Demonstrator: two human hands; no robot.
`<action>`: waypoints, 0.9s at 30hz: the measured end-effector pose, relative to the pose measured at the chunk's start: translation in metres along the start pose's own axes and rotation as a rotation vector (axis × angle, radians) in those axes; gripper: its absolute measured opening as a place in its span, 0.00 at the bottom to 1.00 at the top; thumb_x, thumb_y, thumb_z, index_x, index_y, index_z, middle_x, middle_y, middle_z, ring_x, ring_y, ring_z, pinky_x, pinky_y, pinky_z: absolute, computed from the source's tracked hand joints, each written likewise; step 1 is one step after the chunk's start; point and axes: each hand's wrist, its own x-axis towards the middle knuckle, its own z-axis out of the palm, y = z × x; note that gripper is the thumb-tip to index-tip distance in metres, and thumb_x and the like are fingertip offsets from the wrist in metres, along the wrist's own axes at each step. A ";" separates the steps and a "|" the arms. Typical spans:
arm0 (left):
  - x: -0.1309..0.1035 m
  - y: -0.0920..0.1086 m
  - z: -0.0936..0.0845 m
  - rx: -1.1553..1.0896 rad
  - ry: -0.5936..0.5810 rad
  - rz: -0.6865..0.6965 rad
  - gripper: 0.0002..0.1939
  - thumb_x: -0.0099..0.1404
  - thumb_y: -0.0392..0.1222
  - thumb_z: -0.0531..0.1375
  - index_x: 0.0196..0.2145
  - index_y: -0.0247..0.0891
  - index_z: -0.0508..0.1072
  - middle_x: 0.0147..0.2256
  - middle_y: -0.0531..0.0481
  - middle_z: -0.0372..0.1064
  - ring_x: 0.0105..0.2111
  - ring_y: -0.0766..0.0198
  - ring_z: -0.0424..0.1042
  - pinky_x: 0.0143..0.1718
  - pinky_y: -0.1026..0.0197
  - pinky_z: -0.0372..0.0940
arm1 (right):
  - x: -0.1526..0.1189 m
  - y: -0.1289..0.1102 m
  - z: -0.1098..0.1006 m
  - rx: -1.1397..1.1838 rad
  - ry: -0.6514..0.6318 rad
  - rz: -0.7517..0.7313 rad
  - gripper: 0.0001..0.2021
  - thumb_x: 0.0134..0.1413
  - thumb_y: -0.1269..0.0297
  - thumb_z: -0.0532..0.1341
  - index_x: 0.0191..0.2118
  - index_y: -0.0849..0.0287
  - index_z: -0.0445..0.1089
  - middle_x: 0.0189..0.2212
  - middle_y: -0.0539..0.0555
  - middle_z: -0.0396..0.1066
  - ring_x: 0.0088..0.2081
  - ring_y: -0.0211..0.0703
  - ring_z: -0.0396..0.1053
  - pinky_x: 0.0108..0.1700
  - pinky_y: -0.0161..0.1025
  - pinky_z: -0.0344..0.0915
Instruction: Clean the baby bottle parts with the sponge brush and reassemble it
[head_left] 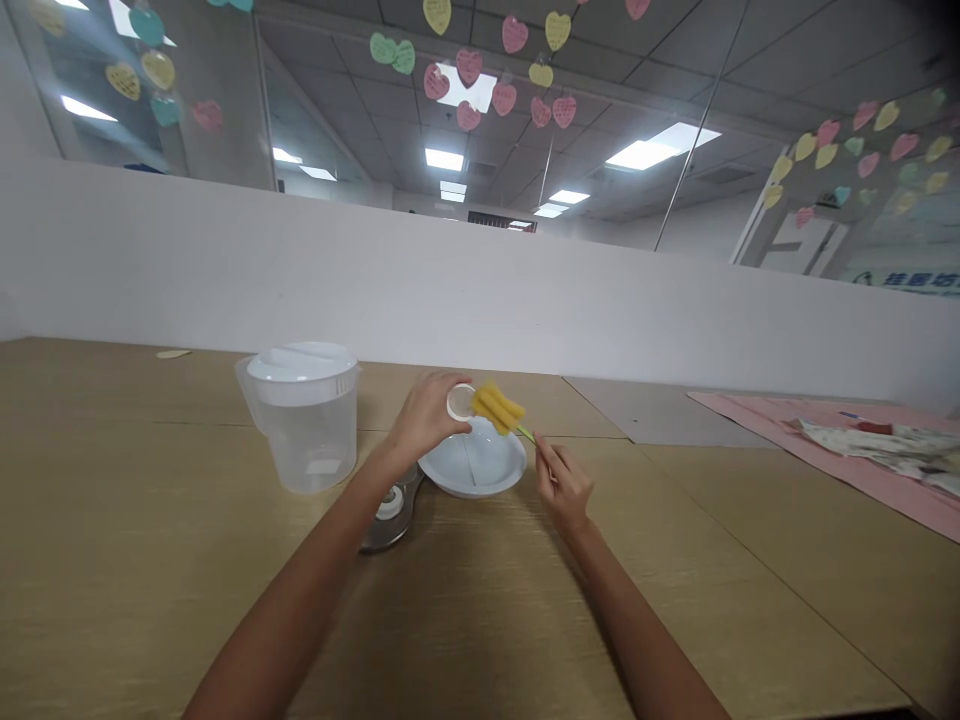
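Note:
My left hand [433, 408] grips a small round white-rimmed cup or lid [460, 402], holding it above a white bowl [442, 470]. In my right hand [562, 485] is the thin green handle of a sponge brush [499, 408]. Its yellow sponge head is at the round piece's right edge; whether it goes inside I cannot tell. The bowl sits on the table, with a thin line across its inside. Partly hidden under my left forearm lies a see-through, grey-edged thing with a white round part [390, 503].
A clear plastic pitcher [311, 430] with a white lid stands left of my left arm. On the wooden table [150, 560], a flat pale piece [174, 354] lies far left. At right are a grey sheet [660, 415] and a pink cloth [817, 455] with crumpled fabric on it.

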 end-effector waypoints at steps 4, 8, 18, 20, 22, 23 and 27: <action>-0.001 -0.003 0.000 0.207 0.002 0.110 0.21 0.49 0.35 0.64 0.43 0.35 0.69 0.42 0.45 0.69 0.44 0.54 0.63 0.46 0.53 0.59 | -0.001 0.004 -0.003 -0.097 0.006 -0.109 0.14 0.54 0.67 0.54 0.44 0.53 0.72 0.31 0.54 0.71 0.31 0.36 0.67 0.34 0.33 0.60; -0.002 0.000 0.004 0.422 -0.054 0.227 0.15 0.55 0.30 0.56 0.42 0.34 0.69 0.39 0.44 0.68 0.42 0.55 0.63 0.43 0.55 0.57 | 0.002 0.003 -0.009 -0.189 -0.011 -0.198 0.14 0.53 0.65 0.56 0.45 0.50 0.72 0.30 0.52 0.72 0.29 0.36 0.66 0.33 0.34 0.57; -0.017 0.024 0.059 0.656 -0.259 0.391 0.08 0.59 0.29 0.53 0.35 0.33 0.70 0.34 0.42 0.68 0.39 0.55 0.63 0.37 0.55 0.53 | 0.007 -0.026 0.000 -0.259 -0.061 -0.265 0.13 0.53 0.65 0.55 0.44 0.53 0.72 0.24 0.51 0.69 0.25 0.35 0.61 0.29 0.36 0.51; -0.017 0.021 0.061 0.680 -0.216 0.351 0.09 0.60 0.30 0.52 0.36 0.32 0.70 0.35 0.42 0.68 0.39 0.55 0.63 0.38 0.55 0.53 | 0.009 -0.020 -0.001 -0.258 -0.042 -0.266 0.13 0.53 0.65 0.56 0.43 0.55 0.72 0.23 0.51 0.68 0.24 0.35 0.61 0.28 0.35 0.51; -0.015 0.015 0.057 0.708 -0.163 0.294 0.09 0.61 0.30 0.52 0.37 0.32 0.70 0.36 0.41 0.68 0.40 0.55 0.63 0.38 0.54 0.53 | 0.009 -0.009 -0.005 -0.251 -0.043 -0.269 0.12 0.52 0.65 0.56 0.41 0.56 0.73 0.21 0.50 0.67 0.24 0.35 0.60 0.28 0.34 0.51; -0.013 0.012 0.053 0.720 -0.144 0.265 0.09 0.61 0.30 0.51 0.37 0.32 0.70 0.36 0.41 0.68 0.40 0.55 0.63 0.39 0.54 0.53 | 0.010 -0.002 -0.006 -0.243 -0.050 -0.264 0.11 0.52 0.65 0.56 0.39 0.56 0.74 0.20 0.50 0.66 0.24 0.34 0.60 0.28 0.34 0.51; -0.009 0.003 0.032 0.720 -0.122 0.119 0.12 0.59 0.26 0.51 0.37 0.32 0.71 0.38 0.40 0.69 0.42 0.54 0.64 0.39 0.54 0.55 | 0.009 0.022 -0.010 -0.281 -0.083 -0.075 0.12 0.53 0.63 0.54 0.36 0.57 0.74 0.19 0.50 0.66 0.24 0.33 0.62 0.28 0.31 0.52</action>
